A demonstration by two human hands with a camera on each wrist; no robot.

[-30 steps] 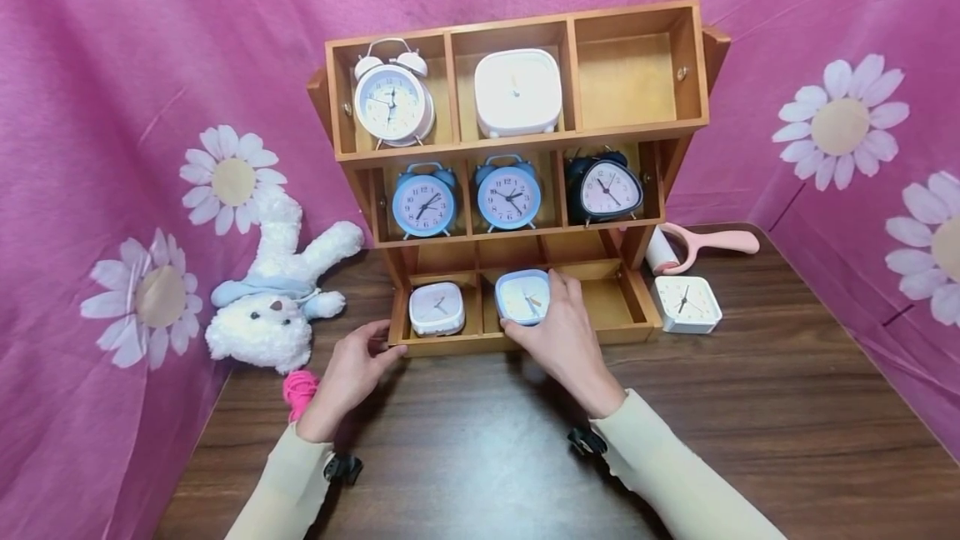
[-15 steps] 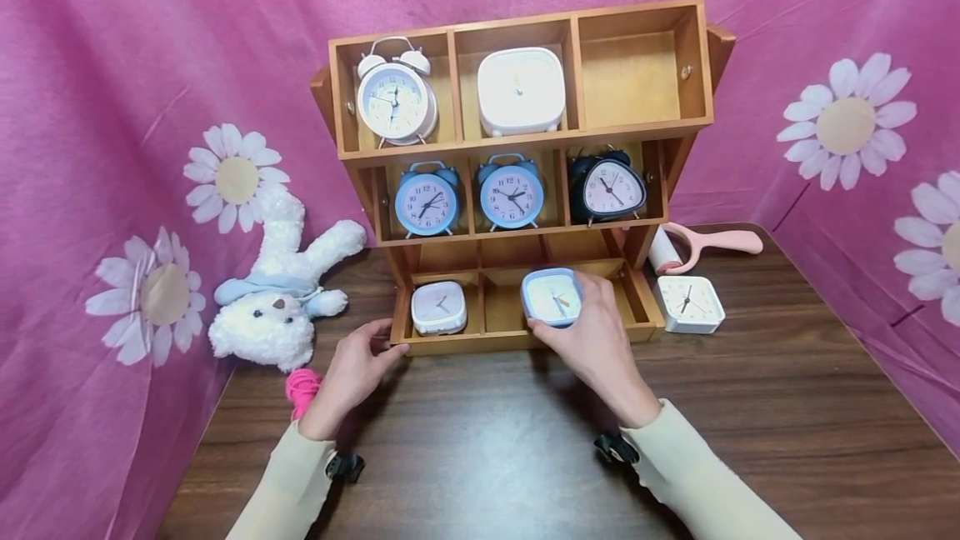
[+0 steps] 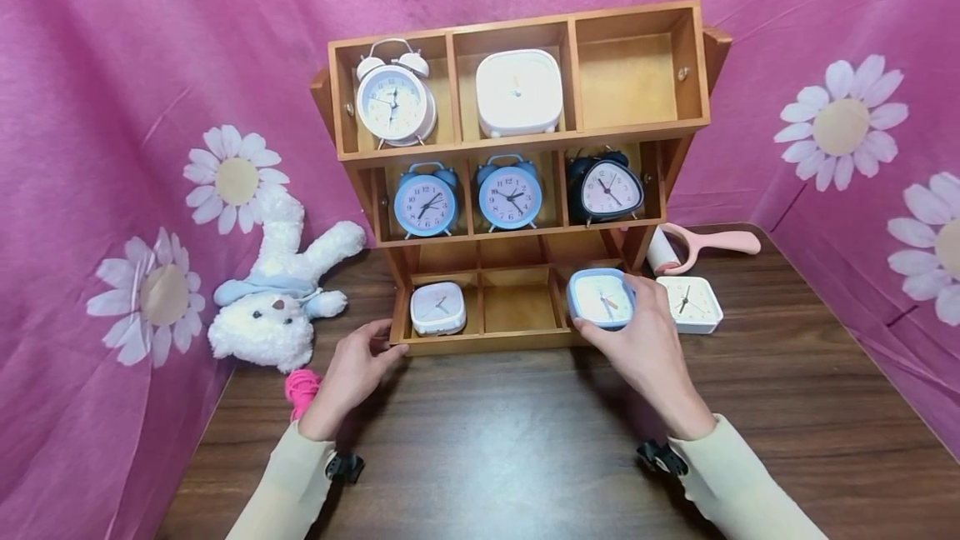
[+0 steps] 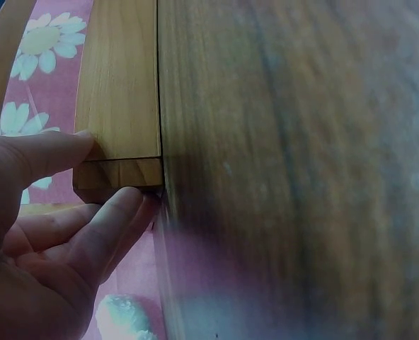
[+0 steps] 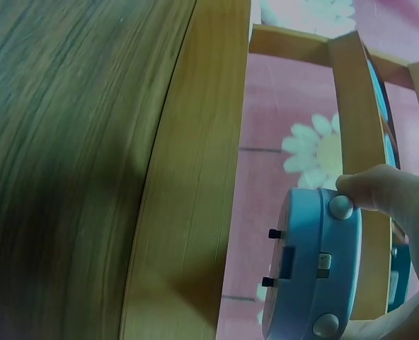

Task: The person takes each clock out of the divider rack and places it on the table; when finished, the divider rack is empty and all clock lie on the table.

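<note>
My right hand [image 3: 651, 348] grips a small blue-rimmed alarm clock [image 3: 600, 297] at the bottom row's right compartment, dial facing up toward me. In the right wrist view, the blue underside of that clock [image 5: 312, 262] shows two round feet, and my thumb lies along one edge. With my left hand [image 3: 354, 369] I hold the lower left front corner of the wooden display shelf [image 3: 487, 344]; in the left wrist view my thumb presses its front face and the fingers touch its end. A white clock [image 3: 438, 307] sits in the bottom left compartment; the bottom middle one is bare.
Above stand a white twin-bell clock [image 3: 394, 100], a white square clock [image 3: 519, 93], two blue clocks [image 3: 426, 204] and a dark one [image 3: 609, 188]. A white clock [image 3: 690, 305] and pink lint roller [image 3: 712, 242] lie right, a teddy bear [image 3: 262, 319] and pink yarn [image 3: 302, 390] left.
My right hand has carried the blue-rimmed clock rightward, from the bottom middle compartment to the right one. My left hand has stayed at the shelf's corner.
</note>
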